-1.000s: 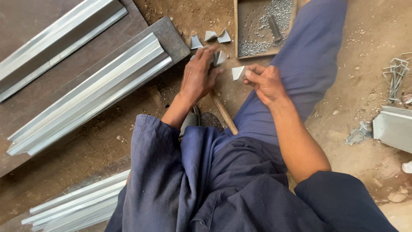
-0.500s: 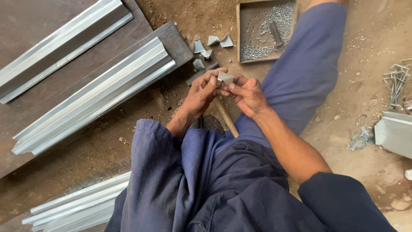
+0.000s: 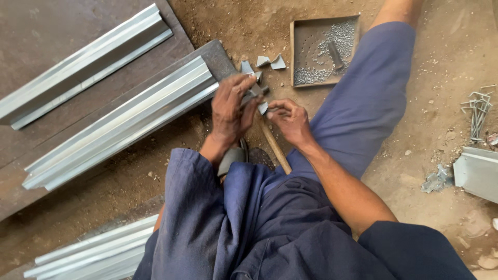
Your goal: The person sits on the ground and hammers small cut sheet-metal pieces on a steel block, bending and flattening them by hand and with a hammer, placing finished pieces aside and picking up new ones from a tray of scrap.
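My left hand [image 3: 231, 109] is closed around a small bent piece of grey sheet metal [image 3: 261, 101], close to the end of the long metal profiles [image 3: 124, 122]. My right hand [image 3: 291, 122] has its fingers curled and pinches the same piece from the right. Under both hands a wooden handle [image 3: 273, 148] lies on the dirt, running toward my lap. Several more small bent metal pieces [image 3: 271, 62] lie just beyond my hands.
A shallow square tray [image 3: 298, 49] with small metal bits and a dark tool sits ahead. More profiles lie upper left [image 3: 83, 65] and lower left [image 3: 93, 254]. My blue-trousered leg [image 3: 363, 103] stretches right. Bent wires [image 3: 477, 111] and a sheet-metal piece [image 3: 477, 173] lie far right.
My left hand reached to the loose pieces, then came back to meet my right hand. Both hands now hold the small piece together, lower and nearer the profile ends.
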